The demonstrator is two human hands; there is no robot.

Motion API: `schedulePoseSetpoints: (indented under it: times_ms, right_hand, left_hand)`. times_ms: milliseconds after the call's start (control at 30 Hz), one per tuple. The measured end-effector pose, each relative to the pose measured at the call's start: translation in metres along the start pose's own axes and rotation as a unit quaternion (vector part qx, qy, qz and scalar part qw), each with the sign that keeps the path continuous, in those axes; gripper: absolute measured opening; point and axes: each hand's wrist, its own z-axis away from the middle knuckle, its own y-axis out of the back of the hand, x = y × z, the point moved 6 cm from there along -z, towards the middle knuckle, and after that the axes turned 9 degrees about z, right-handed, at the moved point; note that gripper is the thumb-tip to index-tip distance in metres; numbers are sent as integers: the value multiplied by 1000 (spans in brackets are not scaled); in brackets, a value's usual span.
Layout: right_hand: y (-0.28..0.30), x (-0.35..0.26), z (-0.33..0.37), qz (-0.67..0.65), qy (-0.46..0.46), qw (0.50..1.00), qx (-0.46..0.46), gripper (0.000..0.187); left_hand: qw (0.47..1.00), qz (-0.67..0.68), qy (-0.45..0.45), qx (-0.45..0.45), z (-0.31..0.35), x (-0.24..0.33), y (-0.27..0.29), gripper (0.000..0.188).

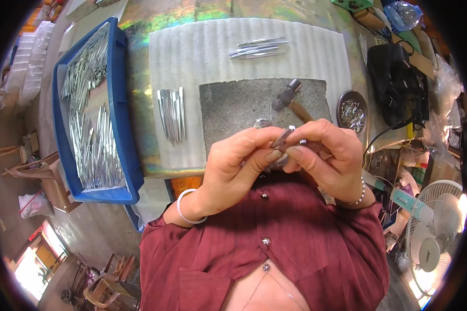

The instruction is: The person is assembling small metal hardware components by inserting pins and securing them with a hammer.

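A busy worktop (140, 98)

Foam sheet (192, 57), blue tray (122, 114) of metal strips (96, 150) on its left, dark slab (233, 103) on the sheet; at the slab's near edge, left hand (236, 160) and right hand (332, 155), beyond them a hammer (286, 98) — each hand's grip pinched closed on small metal parts (282, 139), between thumb and finger

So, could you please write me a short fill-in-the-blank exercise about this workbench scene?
1. The long tray that holds many metal strips is ____ in colour.
2. The tool with a wooden handle lying on the gray surface is a ____.
3. The dish of small metal parts sits to the ____ of the gray surface in the picture.
4. The left hand, close to the right hand, has a ____ bangle at its wrist.

Missing words: blue; hammer; right; white.
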Motion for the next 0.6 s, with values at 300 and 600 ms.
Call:
schedulePoseSetpoints:
  times_ms: [300, 600]
  right_hand:
    - [-4, -11, -4, 112, 134, 984, 39, 16]
    - [-2, -9, 2, 97, 138, 984, 62, 16]
  left_hand:
    - [1000, 15, -12, -19, 7, 8, -3, 20]
    - [1000, 16, 0, -24, 10, 5, -4, 18]
